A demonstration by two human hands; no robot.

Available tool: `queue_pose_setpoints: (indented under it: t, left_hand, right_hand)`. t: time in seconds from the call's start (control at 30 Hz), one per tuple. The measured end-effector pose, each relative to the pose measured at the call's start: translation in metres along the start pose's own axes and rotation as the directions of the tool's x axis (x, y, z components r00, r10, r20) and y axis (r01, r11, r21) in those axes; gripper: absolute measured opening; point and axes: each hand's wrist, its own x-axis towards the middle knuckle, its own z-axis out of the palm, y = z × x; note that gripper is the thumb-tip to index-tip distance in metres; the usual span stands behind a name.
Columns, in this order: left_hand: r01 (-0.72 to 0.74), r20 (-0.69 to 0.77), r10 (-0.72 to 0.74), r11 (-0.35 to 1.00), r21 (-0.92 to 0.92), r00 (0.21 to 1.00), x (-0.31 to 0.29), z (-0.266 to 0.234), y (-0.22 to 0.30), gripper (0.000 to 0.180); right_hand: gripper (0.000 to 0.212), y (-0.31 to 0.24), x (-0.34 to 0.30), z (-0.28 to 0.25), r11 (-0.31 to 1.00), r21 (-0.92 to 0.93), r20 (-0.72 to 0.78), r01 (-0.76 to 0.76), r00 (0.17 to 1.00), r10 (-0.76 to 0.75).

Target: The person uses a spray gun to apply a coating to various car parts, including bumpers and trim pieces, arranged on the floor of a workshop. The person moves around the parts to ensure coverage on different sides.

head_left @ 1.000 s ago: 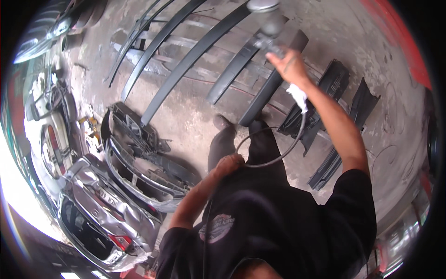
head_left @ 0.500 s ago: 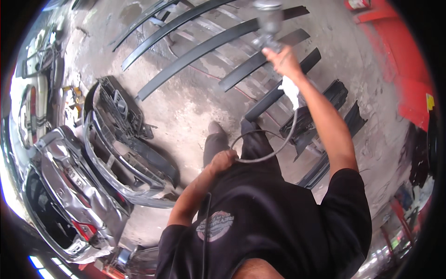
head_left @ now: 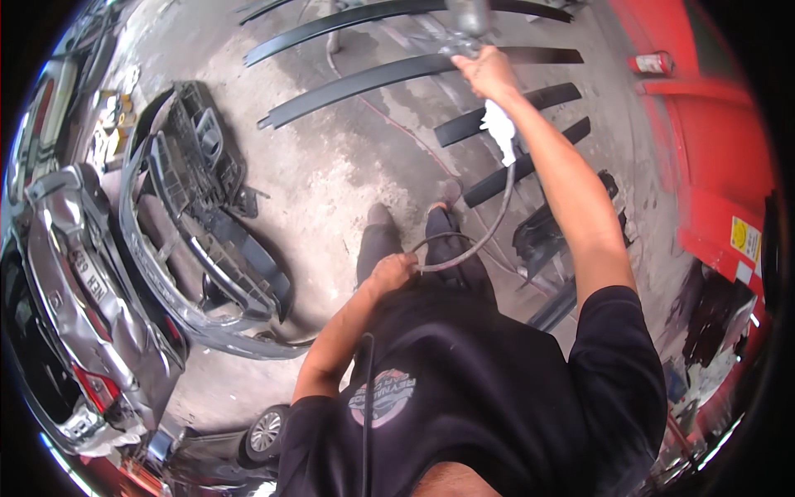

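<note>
My right hand (head_left: 490, 73) is stretched far forward, closed around the handle of a spray gun (head_left: 469, 23). Motion blurs the gun and its cup, and the top edge cuts the cup off. White wrapping (head_left: 498, 132) hangs below that hand, where a grey air hose (head_left: 499, 217) begins. The hose curves back to my waist, where my left hand (head_left: 394, 272) grips it. Beneath the gun, several long dark trim strips (head_left: 356, 89) lie roughly side by side on supports. The gun overlaps the far strips in view; its distance from them cannot be judged.
Left of my legs lie a bumper (head_left: 211, 330) and a black grille part (head_left: 207, 149), beside a dented silver tailgate (head_left: 79, 277). Red bodywork (head_left: 704, 124) with a red can (head_left: 652, 63) stands right. A thin reddish hose (head_left: 404, 131) crosses the concrete floor; a wheel (head_left: 267, 432) shows lower left.
The whole view has turned, so strips, bumper and red bodywork sit differently in it. My right hand with the spray gun shows slightly higher and further left. My left hand keeps its hold on the hose.
</note>
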Motion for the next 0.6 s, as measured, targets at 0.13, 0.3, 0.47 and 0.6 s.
queue_pose_setpoints:
  t: [0.13, 0.3, 0.47, 0.6]
  left_hand:
    - [-0.131, -0.082, 0.14, 0.986, 0.107, 0.987, -0.023, 0.015, -0.038, 0.019]
    - [-0.165, -0.104, 0.175, 0.981, 0.103, 0.979, -0.044, 0.024, -0.062, 0.017]
    - [-0.074, -0.015, 0.074, 0.997, 0.019, 0.997, -0.059, 0.021, -0.058, 0.012]
    - [-0.122, 0.009, 0.122, 0.99, 0.066, 0.992, -0.066, 0.021, -0.05, 0.012]
  right_hand:
    - [0.046, -0.101, -0.035, 0.082, 0.984, 0.046, 0.12, 0.171, 0.977, -0.175]
    - [0.042, -0.218, -0.078, 0.155, 0.929, 0.145, 0.289, 0.341, 0.883, -0.369]
    - [0.043, -0.26, -0.113, 0.187, 0.884, 0.367, 0.436, 0.29, 0.785, -0.439]
    - [0.043, -0.22, -0.105, 0.176, 0.868, 0.361, 0.215, 0.341, 0.876, -0.433]
